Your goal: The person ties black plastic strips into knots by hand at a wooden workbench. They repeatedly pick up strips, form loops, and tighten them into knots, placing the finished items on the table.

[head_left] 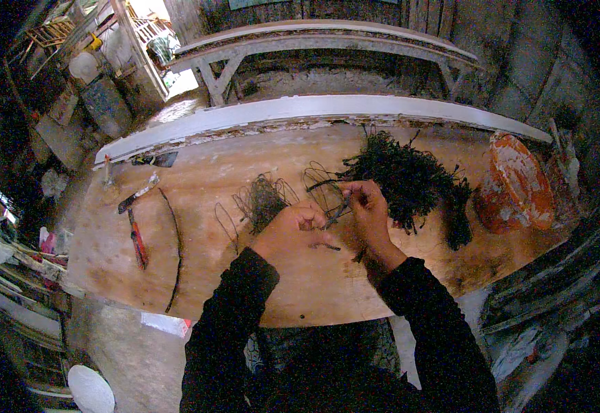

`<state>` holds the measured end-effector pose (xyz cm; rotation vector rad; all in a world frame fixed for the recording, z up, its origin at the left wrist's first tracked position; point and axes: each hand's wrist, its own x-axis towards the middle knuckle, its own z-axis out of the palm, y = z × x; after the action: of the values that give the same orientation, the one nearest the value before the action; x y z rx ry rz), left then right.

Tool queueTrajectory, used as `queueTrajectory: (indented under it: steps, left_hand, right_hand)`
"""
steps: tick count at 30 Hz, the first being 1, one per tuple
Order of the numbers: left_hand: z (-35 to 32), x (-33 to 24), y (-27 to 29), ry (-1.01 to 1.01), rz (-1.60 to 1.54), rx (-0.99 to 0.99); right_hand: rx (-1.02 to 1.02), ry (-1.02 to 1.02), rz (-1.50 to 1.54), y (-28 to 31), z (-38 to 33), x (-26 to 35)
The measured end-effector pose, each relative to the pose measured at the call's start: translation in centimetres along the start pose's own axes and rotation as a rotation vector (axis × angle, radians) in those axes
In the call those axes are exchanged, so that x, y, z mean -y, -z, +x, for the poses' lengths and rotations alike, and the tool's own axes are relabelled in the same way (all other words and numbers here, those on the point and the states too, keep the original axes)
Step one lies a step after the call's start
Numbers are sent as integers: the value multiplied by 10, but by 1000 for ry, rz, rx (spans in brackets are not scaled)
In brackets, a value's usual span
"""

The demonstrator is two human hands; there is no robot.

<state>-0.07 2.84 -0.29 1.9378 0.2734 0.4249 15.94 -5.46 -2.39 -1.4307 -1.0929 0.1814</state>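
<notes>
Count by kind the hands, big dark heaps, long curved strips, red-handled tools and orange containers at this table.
Left hand and right hand: 2
Big dark heap: 1
Long curved strip: 1
Red-handled tool: 1
Orange container: 1
Total: 6

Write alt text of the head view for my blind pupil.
The right hand pinches a dark strip near the left hand, above a wooden table. Wire loops lie left of a dark bundle; a red-handled tool lies farther left.

Dk l/s top (327,382), L sleeve (220,337) & R sleeve (444,334) plain blk, approx wrist-length.
</notes>
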Motion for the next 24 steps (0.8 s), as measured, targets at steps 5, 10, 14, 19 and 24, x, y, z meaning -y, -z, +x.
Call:
queueTrajectory:
  steps: [5, 10, 14, 19, 24]
  left_hand:
    - [2, -4, 7, -49, 127, -203]
    - [3, 1, 24, 73, -21, -673]
    - [7, 30, 34, 41, 200, -817]
    - [6, 44, 44, 40, -49, -788]
    - [7, 28, 34, 60, 56, -804]
  right_hand:
    - [-146, 87, -99, 6, 9, 0]
    - [139, 53, 186, 0, 1, 9]
    - [581, -61, 410, -6, -17, 21]
    - [687, 191, 391, -9, -29, 49]
    - [397, -225, 482, -10, -27, 40]
